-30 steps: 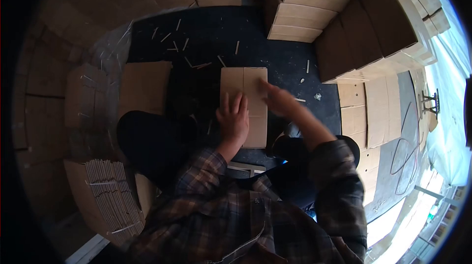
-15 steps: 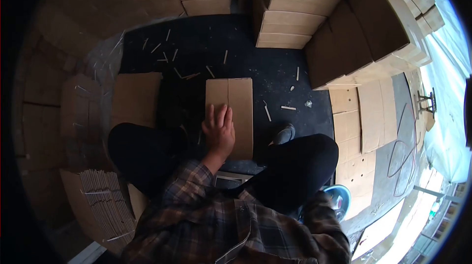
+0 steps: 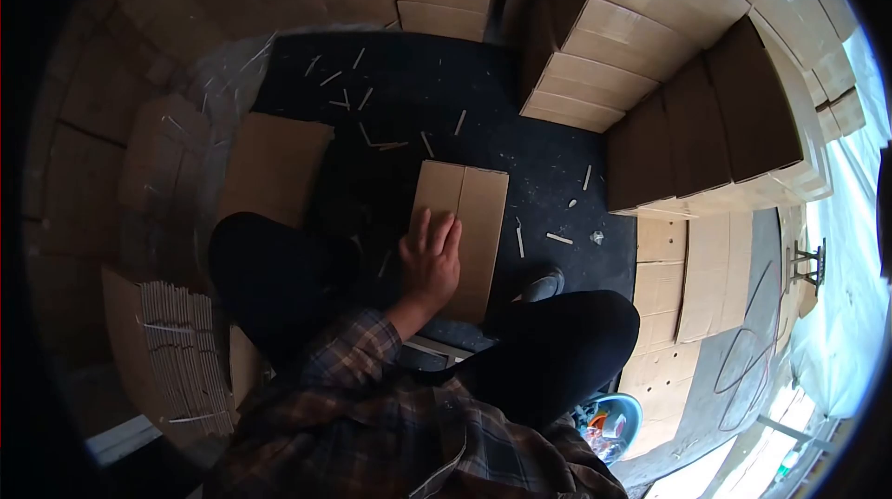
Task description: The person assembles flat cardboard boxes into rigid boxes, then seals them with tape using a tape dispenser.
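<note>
A closed brown cardboard box (image 3: 481, 220) lies between the knees on the dark floor, a seam running along its top. Flat on the box's left half rests my left hand (image 3: 432, 267), fingers stretched out and slightly apart, holding nothing. My right hand is out of sight; only the right plaid sleeve (image 3: 562, 457) shows, near a blue bucket (image 3: 636, 420). Inside the bucket are orange, white and clear items, too small to name.
Stacked cardboard boxes (image 3: 641, 20) rise at the back and right. Bundled flat cardboard (image 3: 186, 350) stands at the left. Thin pale strips (image 3: 460, 123) litter the floor. Flattened cardboard sheets (image 3: 715, 276) lie at the right, near a thin cable (image 3: 734, 360).
The view has turned, so the scene sits tilted. My left hand stays on the box. The right sleeve has drawn away from the bucket, which now shows more of its contents.
</note>
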Demonstrator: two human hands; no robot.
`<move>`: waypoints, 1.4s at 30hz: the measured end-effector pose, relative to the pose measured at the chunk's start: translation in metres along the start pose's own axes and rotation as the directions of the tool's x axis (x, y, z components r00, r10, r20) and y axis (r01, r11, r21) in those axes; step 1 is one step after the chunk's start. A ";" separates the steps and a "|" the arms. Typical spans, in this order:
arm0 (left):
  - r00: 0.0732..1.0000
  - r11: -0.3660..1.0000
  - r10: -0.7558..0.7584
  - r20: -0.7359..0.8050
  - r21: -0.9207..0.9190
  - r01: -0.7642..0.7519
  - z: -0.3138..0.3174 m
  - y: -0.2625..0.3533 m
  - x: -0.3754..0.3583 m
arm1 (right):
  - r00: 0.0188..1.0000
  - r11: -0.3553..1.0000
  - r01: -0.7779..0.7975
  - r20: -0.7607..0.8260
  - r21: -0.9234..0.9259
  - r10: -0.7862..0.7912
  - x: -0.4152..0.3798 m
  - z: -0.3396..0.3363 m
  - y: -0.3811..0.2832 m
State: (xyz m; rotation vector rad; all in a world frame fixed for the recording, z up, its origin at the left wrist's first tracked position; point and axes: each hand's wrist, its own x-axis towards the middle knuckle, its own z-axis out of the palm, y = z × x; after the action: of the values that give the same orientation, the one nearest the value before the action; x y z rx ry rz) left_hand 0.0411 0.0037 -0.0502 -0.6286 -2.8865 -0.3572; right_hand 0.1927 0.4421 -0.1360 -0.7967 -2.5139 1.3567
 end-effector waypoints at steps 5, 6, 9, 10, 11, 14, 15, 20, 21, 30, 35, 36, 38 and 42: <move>1.000 1.000 -0.008 -0.005 -0.008 0.008 0.012 -0.005 -0.003 | 0.999 0.992 -0.017 -0.040 0.125 0.022 -0.007 0.006 0.008; 1.000 1.000 -0.005 0.003 -0.009 0.005 0.012 -0.004 -0.003 | 0.999 0.988 -0.015 -0.039 0.151 0.021 -0.003 0.010 0.010; 0.999 1.000 0.009 0.038 0.004 -0.009 0.013 -0.006 -0.006 | 0.998 0.972 -0.039 -0.046 0.232 0.051 -0.014 0.022 0.016; 0.999 1.000 0.017 0.044 0.014 -0.017 0.013 -0.006 -0.004 | 0.997 0.966 -0.040 -0.054 0.257 0.056 -0.013 0.023 0.016; 0.999 1.000 0.012 0.044 0.011 -0.013 0.012 -0.006 -0.004 | 0.996 0.959 -0.043 -0.060 0.279 0.062 -0.014 0.024 0.015; 0.994 1.000 0.023 0.109 -0.022 -0.020 0.005 -0.011 -0.004 | 0.994 0.937 -0.042 -0.080 0.346 0.074 -0.018 0.028 0.011; 0.989 0.997 0.048 0.138 -0.065 -0.040 0.003 -0.015 -0.003 | 0.993 0.931 -0.038 -0.093 0.364 0.077 -0.020 0.026 0.008; 0.982 0.978 0.098 0.163 -0.196 -0.065 0.000 -0.023 -0.003 | 0.983 0.893 -0.032 -0.150 0.449 0.110 -0.047 0.021 -0.015; 0.983 0.980 0.092 0.157 -0.192 -0.061 0.000 -0.023 -0.002 | 0.980 0.884 -0.029 -0.159 0.467 0.117 -0.053 0.021 -0.021; 0.990 0.956 0.047 0.130 -0.292 -0.007 -0.004 -0.025 0.001 | 0.911 0.991 -0.026 0.411 0.131 -0.031 0.043 0.060 -0.387; 0.998 0.915 0.024 0.066 -0.403 0.004 -0.004 -0.034 0.000 | 0.723 1.000 -0.026 0.691 0.008 0.013 0.047 0.155 -0.392; 0.999 0.899 0.028 0.047 -0.438 -0.004 -0.003 -0.035 -0.001 | 0.718 1.000 -0.023 0.696 0.001 0.016 0.050 0.166 -0.382; 0.999 0.879 0.029 0.032 -0.476 -0.010 -0.003 -0.037 0.000 | 0.695 0.998 0.060 0.718 -0.019 -0.028 0.049 0.185 -0.370; 0.995 0.811 0.020 -0.097 -0.580 -0.073 0.004 -0.051 0.005 | 0.691 0.996 0.066 0.723 -0.060 -0.002 0.050 0.187 -0.382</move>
State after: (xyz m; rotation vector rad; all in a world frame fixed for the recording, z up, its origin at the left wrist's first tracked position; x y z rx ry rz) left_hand 0.0140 -0.0382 -0.0634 -0.7389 -2.6468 -1.2622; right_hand -0.0648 0.1648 0.0645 -0.2067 -3.1488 1.8428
